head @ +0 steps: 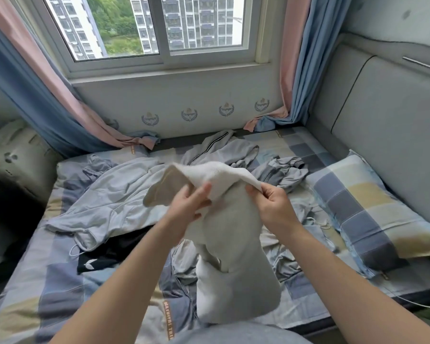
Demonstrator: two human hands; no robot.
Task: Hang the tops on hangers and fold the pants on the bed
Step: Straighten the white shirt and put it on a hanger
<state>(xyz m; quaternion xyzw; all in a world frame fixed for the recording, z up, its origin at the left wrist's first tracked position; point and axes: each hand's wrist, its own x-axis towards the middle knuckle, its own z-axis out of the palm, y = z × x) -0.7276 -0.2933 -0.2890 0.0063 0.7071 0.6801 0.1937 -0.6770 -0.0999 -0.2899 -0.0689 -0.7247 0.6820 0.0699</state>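
I hold a white garment [233, 244] up over the bed [47, 281]; its lower part hangs down toward me. My left hand [189, 204] grips a fold of it near its top, and my right hand [271, 204] pinches the top edge just to the right. On the bed behind lie a light grey top [109, 194], a grey zip jacket [216, 150] and a crumpled grey garment [283, 170]. A black garment [109, 252] with a white logo lies to the left of my left forearm. No hanger is in view.
A checked pillow [363, 207] lies on the right side of the bed against a padded grey headboard [382, 108]. A window [159, 28] with pink and blue curtains [35, 95] is straight ahead. A cushion [13, 155] sits at the far left.
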